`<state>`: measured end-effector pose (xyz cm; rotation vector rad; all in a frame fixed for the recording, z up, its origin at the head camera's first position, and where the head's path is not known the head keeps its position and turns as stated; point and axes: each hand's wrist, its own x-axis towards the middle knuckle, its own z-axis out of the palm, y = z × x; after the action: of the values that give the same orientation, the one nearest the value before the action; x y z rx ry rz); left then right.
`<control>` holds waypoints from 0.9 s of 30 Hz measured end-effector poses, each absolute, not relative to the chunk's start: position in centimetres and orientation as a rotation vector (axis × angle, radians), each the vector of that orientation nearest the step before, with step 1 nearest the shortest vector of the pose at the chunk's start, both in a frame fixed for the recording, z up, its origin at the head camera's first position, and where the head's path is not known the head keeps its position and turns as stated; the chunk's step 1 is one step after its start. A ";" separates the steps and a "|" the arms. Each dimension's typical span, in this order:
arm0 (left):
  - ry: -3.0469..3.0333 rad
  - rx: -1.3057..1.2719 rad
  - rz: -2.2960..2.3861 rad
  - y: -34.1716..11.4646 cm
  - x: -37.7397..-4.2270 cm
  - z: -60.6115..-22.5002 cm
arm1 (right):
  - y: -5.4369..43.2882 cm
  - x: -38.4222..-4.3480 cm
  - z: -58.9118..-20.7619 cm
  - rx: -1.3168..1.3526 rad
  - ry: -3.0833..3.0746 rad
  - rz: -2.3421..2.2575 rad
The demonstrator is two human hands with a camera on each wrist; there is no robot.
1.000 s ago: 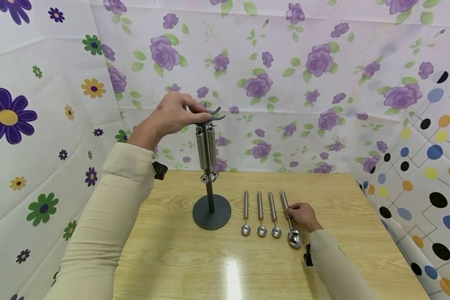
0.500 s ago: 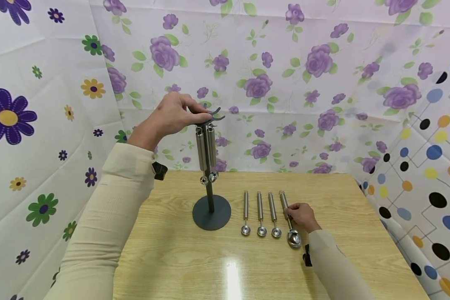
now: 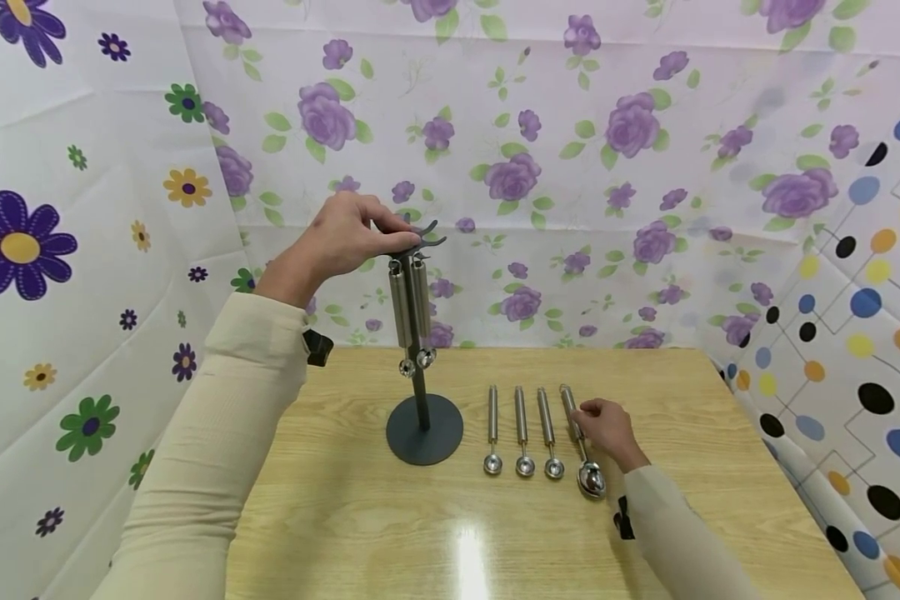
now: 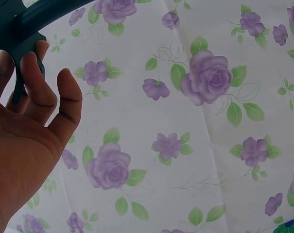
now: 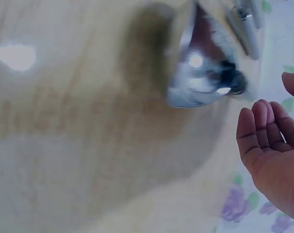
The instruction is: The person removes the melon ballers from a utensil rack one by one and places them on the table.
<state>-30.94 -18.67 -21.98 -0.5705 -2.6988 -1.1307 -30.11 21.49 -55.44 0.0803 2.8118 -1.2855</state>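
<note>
My left hand (image 3: pixel 348 233) grips the hooked top of a dark metal utensil stand (image 3: pixel 424 437). In the left wrist view, the fingers (image 4: pixel 40 92) curl around one of its hooks (image 4: pixel 18 73). Two steel tools (image 3: pixel 400 308) with thick handles hang from the stand, small heads down. At the right of a row on the table lies a large steel scoop (image 3: pixel 592 480), bowl toward me. My right hand (image 3: pixel 606 429) is right at its handle; in the right wrist view, thumb and fingers (image 5: pixel 251 133) stand apart with nothing visible between them.
Three steel melon ballers (image 3: pixel 524 425) lie side by side between the stand and the scoop, handles away from me. All rest on a wooden table (image 3: pixel 367 525). Floral cloth (image 3: pixel 510 125) hangs behind it, with patterned cloth on both sides.
The view has tipped slightly. My right hand has shifted a little to the right against the scoop, its fingers loosened from the handle. My left hand stays on the stand's top.
</note>
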 end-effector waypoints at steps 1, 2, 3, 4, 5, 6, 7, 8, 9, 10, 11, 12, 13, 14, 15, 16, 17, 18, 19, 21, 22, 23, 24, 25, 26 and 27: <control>-2.699 -0.570 -1.129 -18.7 -30.9 -22.0 | 21.4 -30.1 -55.1 0.046 2.835 -1.279; -2.698 -0.570 -1.129 -18.7 -30.9 -22.0 | 21.2 -30.1 -54.8 0.017 2.853 -1.279; -2.698 -0.570 -1.130 -18.6 -30.9 -22.0 | 21.1 -30.0 -54.4 -0.021 2.867 -1.275; -2.698 -0.570 -1.132 -18.6 -30.9 -22.0 | 20.9 -30.0 -54.1 -0.055 2.879 -1.276; -2.698 -0.571 -1.132 -18.6 -30.9 -22.1 | 20.7 -30.0 -53.8 -0.084 2.882 -1.288; -2.698 -0.573 -1.132 -18.6 -30.9 -22.1 | 20.5 -30.0 -53.4 -0.115 2.880 -1.303; -2.698 -0.574 -1.133 -18.6 -30.9 -22.1 | 20.3 -29.9 -53.0 -0.146 2.877 -1.313; -2.698 -0.574 -1.135 -18.6 -30.9 -22.1 | 20.1 -29.8 -52.7 -0.174 2.869 -1.328; -2.699 -0.574 -1.136 -18.6 -30.9 -22.1 | 19.8 -29.8 -52.3 -0.199 2.867 -1.335; -2.699 -0.573 -1.136 -18.6 -30.9 -22.1 | 19.6 -29.7 -51.9 -0.220 2.865 -1.344; -2.700 -0.573 -1.136 -18.5 -30.9 -22.1 | 19.3 -29.6 -51.5 -0.235 2.861 -1.350; -2.703 -0.571 -1.136 -18.5 -30.9 -22.1 | 19.1 -29.5 -51.1 -0.249 2.859 -1.352; -2.713 -0.568 -1.135 -18.5 -31.0 -22.1 | 18.9 -29.5 -50.8 -0.262 2.855 -1.356; -2.726 -0.574 -1.136 -18.6 -31.0 -22.0 | 18.7 -29.4 -50.4 -0.273 2.850 -1.360; -2.745 -0.590 -1.116 -18.7 -31.1 -21.8 | 18.5 -29.4 -50.1 -0.286 2.848 -1.360; -2.769 -0.608 -1.092 -18.8 -31.2 -21.6 | 18.3 -29.3 -49.8 -0.302 2.842 -1.364; -2.794 -0.638 -1.066 -18.9 -31.2 -21.4 | 18.2 -29.3 -49.5 -0.315 2.834 -1.368; -2.819 -0.676 -1.031 -19.1 -31.3 -21.1 | 18.0 -29.2 -49.2 -0.330 2.823 -1.374; -2.843 -0.718 -0.994 -19.3 -31.4 -20.8 | 17.9 -29.2 -49.0 -0.346 2.818 -1.374; -2.873 -0.797 -0.905 -19.5 -31.4 -20.3 | 17.6 -29.1 -48.4 -0.375 2.816 -1.369; -2.883 -0.821 -0.876 -19.6 -31.4 -20.2 | 17.4 -29.1 -48.1 -0.388 2.818 -1.365; -2.885 -0.842 -0.856 -19.7 -31.5 -20.1 | 17.2 -29.0 -47.7 -0.399 2.821 -1.360; -2.887 -0.853 -0.838 -19.7 -31.4 -20.0 | 17.0 -29.0 -47.3 -0.414 2.823 -1.355; -2.889 -0.853 -0.827 -19.7 -31.4 -19.9 | 16.8 -29.1 -46.9 -0.428 2.829 -1.349; -2.892 -0.849 -0.822 -19.6 -31.4 -19.9 | 16.6 -29.1 -46.5 -0.439 2.831 -1.350; -2.893 -0.842 -0.824 -19.5 -31.4 -19.9 | 16.3 -29.1 -46.0 -0.452 2.832 -1.350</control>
<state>-31.39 -19.53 -19.92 -0.8422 -2.8929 -0.8244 -29.12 16.33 -45.99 -0.4525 2.8319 -1.3502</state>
